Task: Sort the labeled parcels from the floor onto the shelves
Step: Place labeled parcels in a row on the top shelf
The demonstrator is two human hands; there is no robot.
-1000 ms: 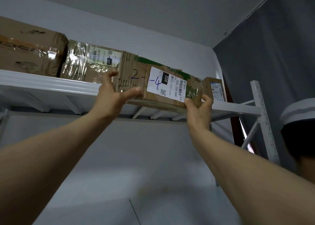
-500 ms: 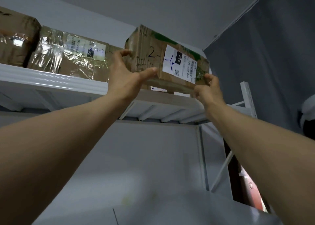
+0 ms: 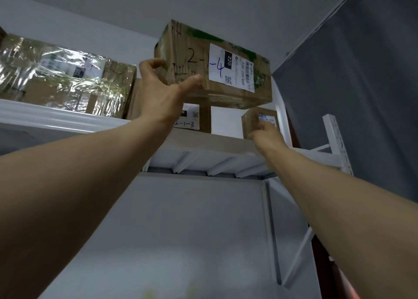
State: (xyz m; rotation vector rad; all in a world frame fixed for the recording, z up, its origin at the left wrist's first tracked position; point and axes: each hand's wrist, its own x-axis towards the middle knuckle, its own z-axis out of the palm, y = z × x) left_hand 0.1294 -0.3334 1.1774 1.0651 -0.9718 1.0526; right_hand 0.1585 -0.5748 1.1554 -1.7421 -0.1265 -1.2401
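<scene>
A brown cardboard parcel with "2-1-4" handwritten across it and its white label sits high on the white top shelf, stacked on a box labelled "2-1-3". My left hand grips the parcel's lower left corner, thumb on the front face and fingers round the left side. My right hand is lower, off the parcel, its blurred fingers touching the front of a small labelled box at the shelf's right end.
A parcel wrapped in shiny clear film fills the shelf to the left. The shelf's white upright post and a dark curtain stand to the right. Ceiling is close above the stacked parcel.
The 2-1-4 parcel went up from the shelf edge onto the 2-1-3 box. My right hand let go of it and dropped to the small box.
</scene>
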